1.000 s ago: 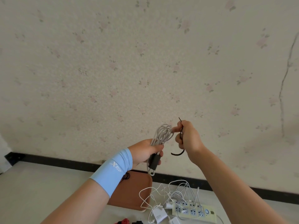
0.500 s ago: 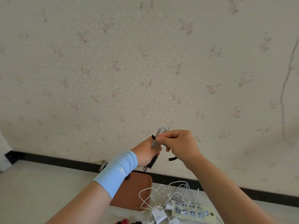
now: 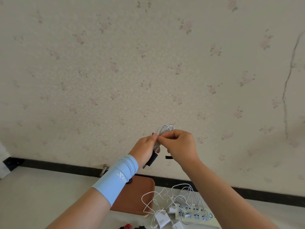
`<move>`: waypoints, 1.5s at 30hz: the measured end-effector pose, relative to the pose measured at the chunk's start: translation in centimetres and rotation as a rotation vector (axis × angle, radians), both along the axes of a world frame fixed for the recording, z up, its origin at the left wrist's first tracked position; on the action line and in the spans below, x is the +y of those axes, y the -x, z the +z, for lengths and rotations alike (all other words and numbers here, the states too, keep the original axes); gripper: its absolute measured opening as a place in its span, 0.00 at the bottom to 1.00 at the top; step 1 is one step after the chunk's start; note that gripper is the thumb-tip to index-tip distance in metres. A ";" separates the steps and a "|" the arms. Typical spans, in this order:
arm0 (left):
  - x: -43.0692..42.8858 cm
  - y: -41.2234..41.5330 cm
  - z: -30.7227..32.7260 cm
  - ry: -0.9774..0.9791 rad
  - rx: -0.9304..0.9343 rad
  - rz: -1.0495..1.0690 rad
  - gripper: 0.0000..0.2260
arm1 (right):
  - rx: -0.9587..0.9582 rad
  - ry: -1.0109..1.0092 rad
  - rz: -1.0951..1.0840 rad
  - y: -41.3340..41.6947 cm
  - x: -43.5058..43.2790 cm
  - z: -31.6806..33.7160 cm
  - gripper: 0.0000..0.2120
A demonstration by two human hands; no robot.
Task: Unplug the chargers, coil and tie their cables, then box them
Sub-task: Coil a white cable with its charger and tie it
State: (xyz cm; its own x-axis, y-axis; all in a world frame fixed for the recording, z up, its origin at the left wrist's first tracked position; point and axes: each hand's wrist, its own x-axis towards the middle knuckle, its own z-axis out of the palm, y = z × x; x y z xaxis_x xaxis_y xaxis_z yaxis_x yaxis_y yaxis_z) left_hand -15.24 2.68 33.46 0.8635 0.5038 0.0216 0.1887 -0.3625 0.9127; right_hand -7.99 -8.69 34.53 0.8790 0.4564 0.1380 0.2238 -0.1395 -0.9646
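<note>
One cable is at the tying stage, and the rest of the job looks barely started. Up in the air in front of the wall, well above the worktop (image 3: 41, 195), the left hand (image 3: 145, 149) has its grip wrapped round the middle of a white coil (image 3: 166, 128). The right hand (image 3: 181, 146) meets it from the other side, grip pinched down tight between thumb and forefinger. It seems to be pinching the black tie (image 3: 168, 157) where it crosses the coil, and the tie's loose tail pokes out just below that hand. Another black bit sticks out under the left hand, and I can't tell if that's more tie or a plug. So my read is that coiling is finished for this one and strapping is in hand. Next up, the right hand needs to pull the tail snug round the bundle and press it onto itself, while the left hand keeps the loops squeezed so they don't spring open. After that it gets boxed, though I honestly can't say if the brown tray (image 3: 135, 195) under the left forearm is the box. Down on the worktop there's a power strip (image 3: 198, 215) with white chargers (image 3: 162, 219) just beside it and a tangle of loose cables (image 3: 165, 195). Some look plugged in, so plenty left to unplug.
</note>
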 end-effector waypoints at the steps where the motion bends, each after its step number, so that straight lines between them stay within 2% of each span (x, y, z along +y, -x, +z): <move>1: 0.1 -0.1 0.0 0.013 -0.009 0.034 0.21 | 0.002 -0.009 0.016 0.1 0.0 0.1 0.05; 4: 0.4 -0.5 0.2 0.052 -0.026 0.120 0.18 | 0.010 -0.004 0.075 0.1 -0.1 0.4 0.04; 7: 1.2 -0.4 1.0 0.229 -0.062 0.233 0.19 | 0.071 0.037 0.142 -0.4 -0.6 0.6 0.04; 14: 1.3 0.3 1.1 0.517 -0.128 0.021 0.20 | 0.140 0.089 0.289 -1.1 -1.3 0.5 0.04; 16: 1.3 0.4 1.1 0.538 -0.118 0.000 0.20 | 0.130 0.109 0.339 -1.5 -1.2 0.1 0.04; 19: 1.2 0.7 1.6 0.447 -0.101 -0.018 0.16 | 0.082 0.170 0.362 -2.2 -1.3 0.0 0.04; 23: 1.0 1.4 1.8 0.190 -0.069 -0.102 0.15 | -0.053 0.288 0.313 -2.8 -1.1 -0.6 0.04; 26: 1.2 2.1 1.5 0.047 -0.029 -0.202 0.17 | -0.354 0.320 0.356 -3.5 -1.1 -1.0 0.07; 28: 1.6 2.5 1.4 -0.054 -0.011 -0.271 0.17 | -0.443 0.451 0.417 -3.9 -1.4 -1.1 0.04; 31: 2.1 2.9 1.3 -0.213 0.050 -0.342 0.17 | -0.420 0.575 0.517 -4.1 -1.9 -0.9 0.19; 32: 2.1 3.0 1.3 -0.252 0.073 -0.357 0.17 | -0.411 0.592 0.540 -4.1 -2.0 -0.9 0.21; 35: 2.1 3.2 1.0 -0.365 0.121 -0.369 0.17 | -0.313 0.551 0.564 -4.1 -2.0 -0.7 0.14; 38: 2.4 3.1 0.6 -0.550 0.175 -0.337 0.18 | -0.011 0.409 0.663 -4.0 -2.3 0.0 0.16; 41: 2.5 3.0 0.2 -0.619 0.205 -0.288 0.19 | 0.277 0.218 0.662 -3.1 -1.9 0.0 0.17; 45: 2.8 2.4 -0.6 -0.614 0.159 -0.175 0.17 | 0.137 0.218 0.395 -1.5 -0.2 -1.1 0.07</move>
